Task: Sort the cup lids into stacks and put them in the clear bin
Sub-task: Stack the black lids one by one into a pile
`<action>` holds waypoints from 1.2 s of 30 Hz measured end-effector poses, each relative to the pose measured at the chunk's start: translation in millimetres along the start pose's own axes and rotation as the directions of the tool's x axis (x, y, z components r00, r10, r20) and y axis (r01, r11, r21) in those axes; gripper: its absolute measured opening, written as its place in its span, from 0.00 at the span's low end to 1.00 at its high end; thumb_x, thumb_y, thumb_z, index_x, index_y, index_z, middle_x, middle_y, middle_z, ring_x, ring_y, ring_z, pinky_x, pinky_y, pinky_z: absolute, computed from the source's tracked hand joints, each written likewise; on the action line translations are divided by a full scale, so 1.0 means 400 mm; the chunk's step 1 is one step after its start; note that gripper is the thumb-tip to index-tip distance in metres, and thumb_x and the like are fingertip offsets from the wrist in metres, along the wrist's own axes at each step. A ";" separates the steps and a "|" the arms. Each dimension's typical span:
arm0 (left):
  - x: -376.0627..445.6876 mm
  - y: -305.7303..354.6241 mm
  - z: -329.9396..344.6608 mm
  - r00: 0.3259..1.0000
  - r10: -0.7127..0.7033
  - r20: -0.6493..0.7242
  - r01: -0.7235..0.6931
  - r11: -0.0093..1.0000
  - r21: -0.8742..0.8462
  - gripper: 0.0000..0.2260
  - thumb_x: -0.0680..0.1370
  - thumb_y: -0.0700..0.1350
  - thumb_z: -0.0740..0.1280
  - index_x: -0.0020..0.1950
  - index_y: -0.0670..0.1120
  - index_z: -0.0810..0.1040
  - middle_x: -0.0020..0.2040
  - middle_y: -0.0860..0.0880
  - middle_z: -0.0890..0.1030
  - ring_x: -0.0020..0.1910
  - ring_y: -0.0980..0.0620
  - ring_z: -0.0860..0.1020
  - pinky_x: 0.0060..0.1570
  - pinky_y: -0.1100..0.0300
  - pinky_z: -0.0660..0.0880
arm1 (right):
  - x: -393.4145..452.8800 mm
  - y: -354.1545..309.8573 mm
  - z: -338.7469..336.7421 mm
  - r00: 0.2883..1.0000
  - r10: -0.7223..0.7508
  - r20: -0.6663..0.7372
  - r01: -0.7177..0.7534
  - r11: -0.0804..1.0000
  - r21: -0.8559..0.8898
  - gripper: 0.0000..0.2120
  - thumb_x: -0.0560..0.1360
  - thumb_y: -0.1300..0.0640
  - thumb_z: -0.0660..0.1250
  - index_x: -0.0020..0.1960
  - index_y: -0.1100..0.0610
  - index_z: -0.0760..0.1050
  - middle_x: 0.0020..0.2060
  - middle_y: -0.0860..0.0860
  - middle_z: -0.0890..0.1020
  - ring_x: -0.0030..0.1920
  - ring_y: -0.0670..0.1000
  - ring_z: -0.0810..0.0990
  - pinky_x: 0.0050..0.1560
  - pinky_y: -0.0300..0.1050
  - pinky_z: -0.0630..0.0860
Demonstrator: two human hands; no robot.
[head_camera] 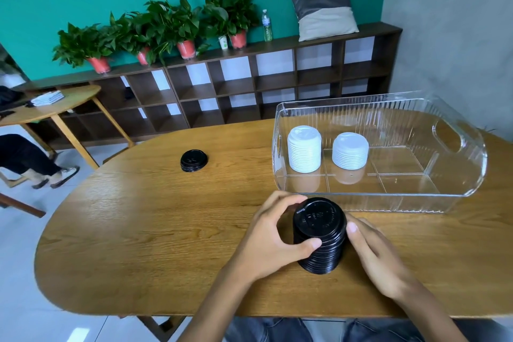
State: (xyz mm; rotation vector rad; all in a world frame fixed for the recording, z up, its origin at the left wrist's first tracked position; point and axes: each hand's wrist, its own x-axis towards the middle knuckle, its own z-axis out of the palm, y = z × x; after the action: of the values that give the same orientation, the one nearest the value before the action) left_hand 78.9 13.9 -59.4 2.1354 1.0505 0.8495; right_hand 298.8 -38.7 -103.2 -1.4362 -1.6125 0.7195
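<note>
from my feed i see a tall stack of black lids point(319, 239), glossy plastic with ribbed, nested rims, standing on the wooden table point(138, 244) near its front edge. my left hand point(273, 239) curls round its left side, thumb pressed on the ribs low at the front, fingers wrapped over the upper far edge. my right hand point(380, 255) lies against the right side, thumb tip touching the rim near the top; its other fingers are hidden behind the stack, so i cannot tell how far they wrap.

the table is oval, warm oak grain with a soft sheen. just behind the stack sits the clear bin point(458, 175), transparent plastic with fluted walls, rounded corners and a cut-out handle at its right end; faint divider lines cross its floor. inside, at the left end, two stacks of white lids stand upright: a taller white stack point(304, 148) at far left and a shorter white stack point(350, 150) just beside it, apart. the rest of the bin's floor is bare.

a short pile of black lids point(193, 160) rests well apart, on the far left of the table.

beyond, a dark cubby shelf point(249, 83) carries potted plants point(166, 25), a water bottle point(266, 25) and a cushion point(324, 11).
</note>
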 end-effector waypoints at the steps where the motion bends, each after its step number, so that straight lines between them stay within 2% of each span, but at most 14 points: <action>1: 0.001 0.002 -0.002 1.000 -0.002 0.010 0.002 1.000 0.005 0.27 0.69 0.58 0.76 0.67 0.57 0.77 0.62 0.61 0.74 0.66 0.58 0.75 0.65 0.68 0.68 | 0.000 0.001 -0.001 1.000 0.003 0.002 -0.003 1.000 0.017 0.21 0.77 0.27 0.43 0.64 0.22 0.67 0.62 0.25 0.74 0.68 0.37 0.71 0.73 0.57 0.63; 3: 0.002 0.004 -0.004 1.000 -0.004 0.026 0.003 1.000 0.017 0.27 0.69 0.57 0.76 0.67 0.56 0.76 0.62 0.61 0.74 0.66 0.58 0.75 0.65 0.69 0.67 | -0.001 0.006 -0.002 1.000 0.025 0.010 -0.025 0.998 0.056 0.23 0.76 0.25 0.43 0.64 0.24 0.69 0.63 0.27 0.75 0.69 0.38 0.70 0.74 0.59 0.61; 7: 0.004 0.013 -0.007 0.999 -0.010 0.047 0.007 0.999 0.051 0.28 0.69 0.58 0.75 0.67 0.56 0.75 0.62 0.62 0.73 0.66 0.60 0.74 0.63 0.73 0.65 | 0.004 0.012 -0.001 1.000 0.005 0.027 -0.006 1.000 0.028 0.25 0.78 0.27 0.45 0.66 0.31 0.71 0.63 0.31 0.77 0.68 0.41 0.73 0.70 0.59 0.66; 18: 0.012 0.016 -0.007 0.997 -0.016 0.078 0.012 0.998 0.057 0.28 0.68 0.60 0.75 0.67 0.58 0.75 0.62 0.63 0.72 0.66 0.60 0.73 0.63 0.72 0.65 | 0.004 0.021 -0.002 0.999 0.015 0.046 -0.019 0.995 0.098 0.26 0.78 0.30 0.49 0.68 0.37 0.74 0.64 0.35 0.78 0.70 0.44 0.72 0.72 0.61 0.64; 22: 0.014 0.013 -0.007 0.997 -0.007 0.079 0.003 0.999 0.054 0.28 0.68 0.59 0.76 0.67 0.58 0.75 0.62 0.63 0.72 0.66 0.58 0.74 0.66 0.66 0.67 | 0.003 0.014 -0.004 0.999 0.018 0.046 -0.023 0.995 0.101 0.24 0.78 0.31 0.49 0.67 0.35 0.74 0.64 0.34 0.78 0.69 0.42 0.72 0.73 0.60 0.64; 26: 0.012 0.014 -0.006 0.998 0.011 0.062 -0.013 0.999 0.039 0.27 0.69 0.58 0.76 0.66 0.57 0.76 0.62 0.62 0.73 0.66 0.59 0.74 0.63 0.72 0.65 | 0.002 0.008 -0.003 0.999 0.026 0.030 -0.029 0.996 0.080 0.22 0.78 0.32 0.49 0.66 0.32 0.72 0.63 0.31 0.78 0.69 0.39 0.71 0.73 0.58 0.63; 29: 0.011 0.014 -0.007 0.999 0.010 0.053 -0.011 0.999 0.031 0.27 0.69 0.58 0.76 0.67 0.58 0.75 0.62 0.62 0.72 0.66 0.59 0.74 0.63 0.72 0.65 | 0.000 0.007 -0.002 0.999 0.026 0.020 -0.028 0.997 0.072 0.24 0.78 0.30 0.47 0.67 0.32 0.72 0.63 0.32 0.78 0.69 0.40 0.71 0.73 0.59 0.64; 33: 0.012 0.013 -0.006 0.999 0.011 0.050 -0.013 0.999 0.036 0.27 0.69 0.59 0.76 0.67 0.59 0.74 0.62 0.62 0.72 0.66 0.59 0.74 0.64 0.72 0.66 | -0.003 0.001 -0.005 0.999 0.032 0.017 -0.034 0.996 0.085 0.22 0.77 0.27 0.45 0.64 0.26 0.70 0.63 0.29 0.76 0.70 0.38 0.71 0.74 0.58 0.63; 36: 0.015 0.011 -0.006 0.999 0.022 0.049 -0.025 0.998 0.064 0.27 0.69 0.60 0.76 0.66 0.61 0.73 0.62 0.62 0.72 0.66 0.59 0.75 0.63 0.71 0.66 | -0.001 -0.002 -0.006 1.000 0.023 0.017 -0.024 0.997 0.078 0.23 0.77 0.27 0.46 0.65 0.28 0.71 0.63 0.31 0.78 0.69 0.40 0.72 0.73 0.59 0.64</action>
State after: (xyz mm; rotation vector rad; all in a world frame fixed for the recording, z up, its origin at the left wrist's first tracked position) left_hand 81.8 17.4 -53.1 2.2147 1.0436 0.7809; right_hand 300.5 -39.5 -101.6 -1.3981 -1.5647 0.8017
